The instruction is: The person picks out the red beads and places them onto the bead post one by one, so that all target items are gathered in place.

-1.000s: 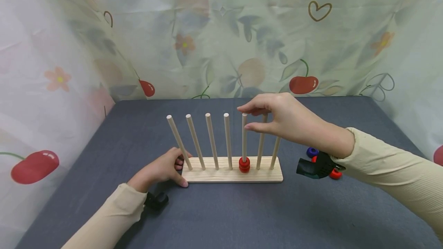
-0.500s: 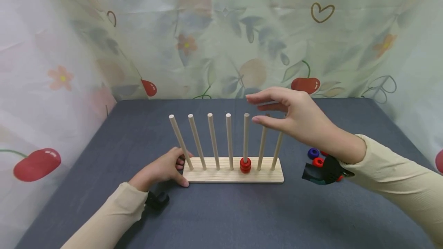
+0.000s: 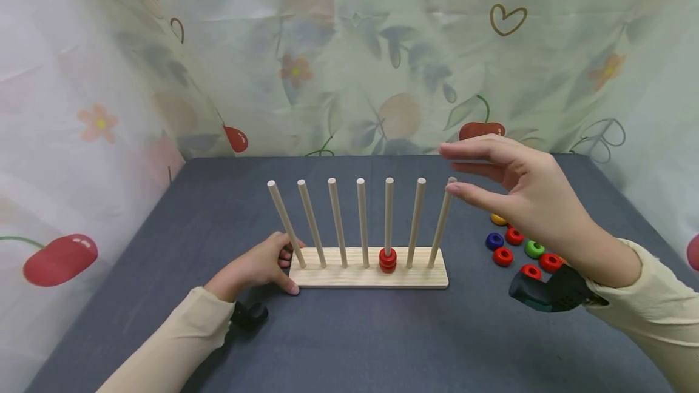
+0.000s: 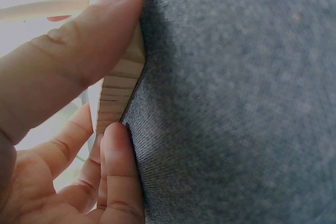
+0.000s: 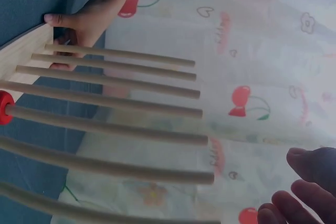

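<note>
A pale wooden board (image 3: pixel 333 278) bears a row of several upright pegs (image 3: pixel 362 223). Red rings (image 3: pixel 388 261) are stacked at the foot of the third peg from the right. My left hand (image 3: pixel 262 262) grips the board's left end, its thumb at the front edge and its fingers behind; the left wrist view shows the thumb and fingers on either side of the end face (image 4: pixel 118 95). Up by the top of the rightmost peg, my right hand (image 3: pixel 519 181) is raised with nothing in it, thumb and fingers apart.
To the right of the board lie several loose rings: a blue ring (image 3: pixel 494 241), a green ring (image 3: pixel 534 250), a yellow ring (image 3: pixel 499 219) and red rings such as this red ring (image 3: pixel 503 256). The dark table (image 3: pixel 338 344) ends at a patterned curtain (image 3: pixel 349 77).
My right hand has moved right, away from the peg with the red rings, its thumb and fingers spreading. More loose rings show beneath it. The left hand keeps its hold on the board.
</note>
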{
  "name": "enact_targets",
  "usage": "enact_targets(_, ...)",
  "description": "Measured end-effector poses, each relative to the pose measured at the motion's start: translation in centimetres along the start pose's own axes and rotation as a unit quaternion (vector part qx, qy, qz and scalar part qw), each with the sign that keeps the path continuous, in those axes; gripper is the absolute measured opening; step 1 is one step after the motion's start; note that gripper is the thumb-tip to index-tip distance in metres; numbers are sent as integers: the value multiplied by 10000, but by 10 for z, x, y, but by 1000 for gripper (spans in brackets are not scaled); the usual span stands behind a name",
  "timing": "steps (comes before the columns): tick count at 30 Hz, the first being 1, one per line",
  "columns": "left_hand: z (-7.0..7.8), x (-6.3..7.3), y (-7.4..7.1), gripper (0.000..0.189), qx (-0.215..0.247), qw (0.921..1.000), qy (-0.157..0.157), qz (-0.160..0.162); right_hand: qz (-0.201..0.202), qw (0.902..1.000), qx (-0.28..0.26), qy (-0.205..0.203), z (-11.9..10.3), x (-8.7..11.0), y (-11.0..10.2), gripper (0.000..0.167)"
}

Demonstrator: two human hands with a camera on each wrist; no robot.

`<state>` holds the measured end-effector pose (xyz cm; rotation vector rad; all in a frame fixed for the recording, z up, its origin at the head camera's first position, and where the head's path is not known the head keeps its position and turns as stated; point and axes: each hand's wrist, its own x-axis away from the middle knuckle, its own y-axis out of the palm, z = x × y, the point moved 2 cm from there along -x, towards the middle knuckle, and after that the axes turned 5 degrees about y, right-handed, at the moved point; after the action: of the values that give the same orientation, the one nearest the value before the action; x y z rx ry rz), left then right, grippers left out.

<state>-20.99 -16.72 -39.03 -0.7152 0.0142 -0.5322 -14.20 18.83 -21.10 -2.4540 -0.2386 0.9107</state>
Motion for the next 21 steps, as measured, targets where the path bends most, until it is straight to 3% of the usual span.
enact_targets(4, 1, 0, 0, 73, 48, 10000, 12, 17, 191, 9993, 289, 153, 7, 12, -13, 51)
enact_targets(9, 1, 0, 0, 73, 54, 10000, -7, 22, 466, 9964, 307, 640, 19, 29, -27, 49)
enact_targets(13, 1, 0, 1, 73, 68, 9999, -70, 32, 695, 9893, 445, 1204, 30, 44, -36, 47)
enact_targets(21, 2, 0, 1, 73, -45, 9999, -91, 50, 993, 9752, 680, 1860, 58, 74, -50, 43)
